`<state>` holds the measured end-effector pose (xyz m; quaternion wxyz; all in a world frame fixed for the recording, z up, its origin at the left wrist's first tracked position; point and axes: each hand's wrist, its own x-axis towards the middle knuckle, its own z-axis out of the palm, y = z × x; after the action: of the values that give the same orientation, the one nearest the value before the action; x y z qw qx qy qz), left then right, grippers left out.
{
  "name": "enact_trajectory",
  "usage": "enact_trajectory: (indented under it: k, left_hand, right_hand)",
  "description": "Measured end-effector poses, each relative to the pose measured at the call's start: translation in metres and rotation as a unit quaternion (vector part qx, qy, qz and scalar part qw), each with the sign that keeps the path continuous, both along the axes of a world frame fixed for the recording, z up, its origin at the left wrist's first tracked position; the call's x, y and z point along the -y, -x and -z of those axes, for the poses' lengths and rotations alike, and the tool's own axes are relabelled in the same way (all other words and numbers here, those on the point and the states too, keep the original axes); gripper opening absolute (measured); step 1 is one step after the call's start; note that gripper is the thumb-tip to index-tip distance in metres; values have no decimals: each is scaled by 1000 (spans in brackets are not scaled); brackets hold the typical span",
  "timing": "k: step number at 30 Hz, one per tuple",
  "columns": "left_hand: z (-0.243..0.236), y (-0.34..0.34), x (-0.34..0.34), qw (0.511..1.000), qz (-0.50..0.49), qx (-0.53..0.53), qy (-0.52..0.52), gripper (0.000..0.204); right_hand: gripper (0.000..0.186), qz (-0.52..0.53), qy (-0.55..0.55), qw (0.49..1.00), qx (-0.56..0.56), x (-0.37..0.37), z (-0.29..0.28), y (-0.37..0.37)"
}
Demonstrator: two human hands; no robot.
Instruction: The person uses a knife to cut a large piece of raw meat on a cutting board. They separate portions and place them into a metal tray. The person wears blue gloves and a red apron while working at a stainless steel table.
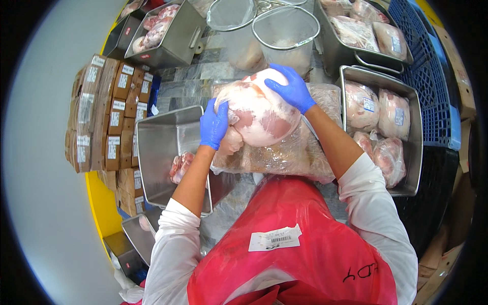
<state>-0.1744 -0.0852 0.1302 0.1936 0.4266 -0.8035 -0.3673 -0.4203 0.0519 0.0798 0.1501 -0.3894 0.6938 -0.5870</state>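
A large, rounded joint of raw meat [262, 114], pale with white fat and pink patches, is held between my two blue-gloved hands. My left hand [213, 124] grips its left side, fingers up along the edge. My right hand [292, 90] is spread over its upper right side, thumb toward the middle. Under the joint lies a broad stand wrapped in clear plastic [274, 161]. At the stand's left, a deep steel bin [155, 137] has a small heap of red meat [181, 166] at its bottom. The underside of the joint is hidden.
On the right, a steel bin [418, 157] holds several bagged, labelled meat pieces; another bin [330, 56] of meat stands beyond it. Clear bags hang on metal hoops [285, 47] ahead. Cardboard boxes [113, 114] are stacked left. Blue plastic pallets [419, 76] stand far right.
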Motion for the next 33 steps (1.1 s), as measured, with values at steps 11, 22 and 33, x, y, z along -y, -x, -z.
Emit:
enact_trajectory:
  k: [11,22,33]
  left_hand:
    - [142,-100,-31,967,-94,40,-234,85]
    - [113,-148,-43,980,73,148,-115,86]
    - [146,-84,-11,987,33,26,-153,69]
  right_hand:
    - [78,-198,-213,878,-380,-26,10,-98]
    - [78,-186,-214,912,-295,-119,12,-67]
    - [51,65,-472,851,-222,-245,114,-70]
